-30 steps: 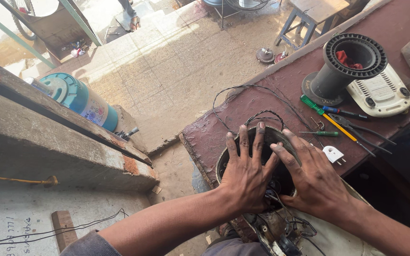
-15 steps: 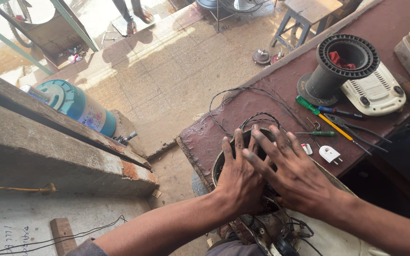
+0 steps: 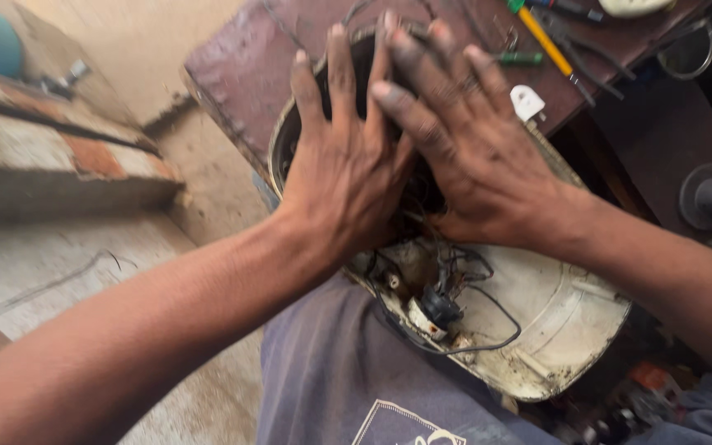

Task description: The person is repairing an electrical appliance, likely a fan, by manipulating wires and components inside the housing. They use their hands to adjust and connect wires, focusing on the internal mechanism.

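While both hands lie flat with fingers spread, neither grip closes around anything: the left hand [image 3: 348,165] and the right hand [image 3: 475,156] press palm-down on the round metal motor housing [image 3: 283,140], the right hand's fingers crossing over those of the left. The housing sits at the near edge of the dark red surface [image 3: 241,66], joined to a dirty white casing [image 3: 554,321] that rests on the person's lap, just below the wrists. Black wires [image 3: 463,330] and a small connector [image 3: 426,317] spill from the casing's open side, right beneath the heels of the hands. Most of the housing's opening is covered by the palms, so what lies inside cannot be made out. Beyond the fingertips, on the surface, lie a yellow-shafted screwdriver [image 3: 550,41], a green-handled tool [image 3: 521,58] and a small white plug [image 3: 527,102]. The far edge of the surface is cut off at the top, and the picture is blurred by motion.
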